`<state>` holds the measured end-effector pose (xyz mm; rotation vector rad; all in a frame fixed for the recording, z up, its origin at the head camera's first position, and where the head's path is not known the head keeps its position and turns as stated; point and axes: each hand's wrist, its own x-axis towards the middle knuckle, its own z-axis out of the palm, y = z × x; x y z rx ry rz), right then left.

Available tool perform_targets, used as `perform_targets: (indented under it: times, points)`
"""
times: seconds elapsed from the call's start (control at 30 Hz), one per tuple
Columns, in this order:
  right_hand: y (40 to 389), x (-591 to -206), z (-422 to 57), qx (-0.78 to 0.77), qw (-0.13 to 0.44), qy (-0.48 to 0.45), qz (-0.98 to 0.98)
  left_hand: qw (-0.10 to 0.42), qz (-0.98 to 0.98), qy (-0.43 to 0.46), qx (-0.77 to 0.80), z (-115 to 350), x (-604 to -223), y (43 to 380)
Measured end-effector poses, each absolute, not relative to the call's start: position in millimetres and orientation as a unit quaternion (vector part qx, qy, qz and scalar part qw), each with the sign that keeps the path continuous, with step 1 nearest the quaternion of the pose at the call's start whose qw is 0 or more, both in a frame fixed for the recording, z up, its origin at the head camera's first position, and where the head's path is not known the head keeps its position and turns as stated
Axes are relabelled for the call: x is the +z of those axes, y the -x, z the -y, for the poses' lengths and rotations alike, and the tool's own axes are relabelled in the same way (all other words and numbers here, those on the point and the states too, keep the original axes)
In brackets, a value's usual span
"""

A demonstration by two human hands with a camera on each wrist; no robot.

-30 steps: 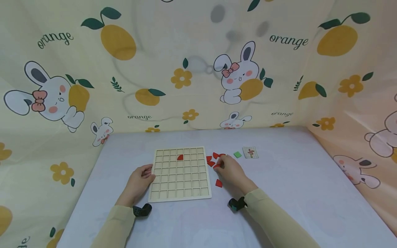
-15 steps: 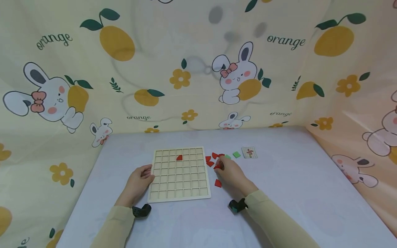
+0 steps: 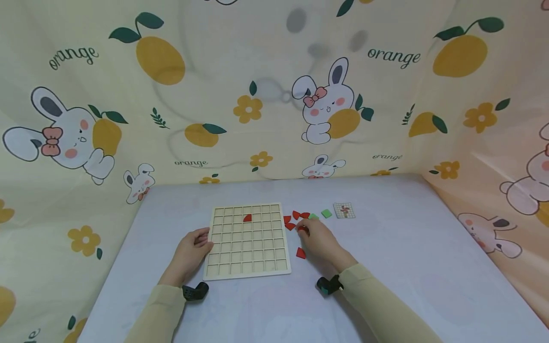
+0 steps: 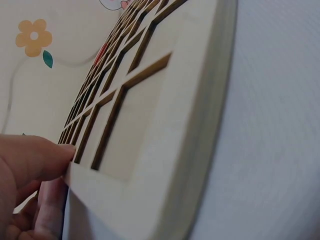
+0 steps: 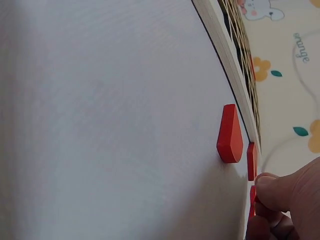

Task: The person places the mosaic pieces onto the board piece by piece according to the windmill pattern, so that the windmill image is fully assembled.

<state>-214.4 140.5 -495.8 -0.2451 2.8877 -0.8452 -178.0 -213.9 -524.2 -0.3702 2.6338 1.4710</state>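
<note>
My left hand (image 3: 188,252) grips the left edge of a pale wooden grid board (image 3: 242,245); in the left wrist view the thumb (image 4: 47,157) lies on its rim. One red quarter-round piece (image 3: 247,218) sits in a cell in an upper row. To the right of the board, my right hand (image 3: 323,243) pinches a red piece (image 3: 303,229), mostly hidden by the fingertips. Several red pieces (image 3: 290,226) lie between that hand and the board. Closer to me is a separate red piece (image 3: 301,253), which shows large in the right wrist view (image 5: 230,135).
Beyond the right hand lie a green piece (image 3: 327,213) and another green piece (image 3: 314,216), partly covered. A small gridded card (image 3: 344,210) with a red pinwheel-like picture is farther right. A printed cloth (image 3: 266,133) stands behind the white table (image 3: 407,238).
The right hand's fingers have drawn in around the red piece, which now shows less. A second green piece has come into sight behind the hand. The left hand stays on the board.
</note>
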Motion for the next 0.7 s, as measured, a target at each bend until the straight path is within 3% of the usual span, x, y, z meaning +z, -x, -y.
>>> perform_targets:
  times: [0.7]
  points:
    - [214.8, -493.4, -138.3, -0.391, 0.082, 0.019, -0.916, 0.052, -0.864, 0.126, 0.485, 213.5, -523.2, 176.9]
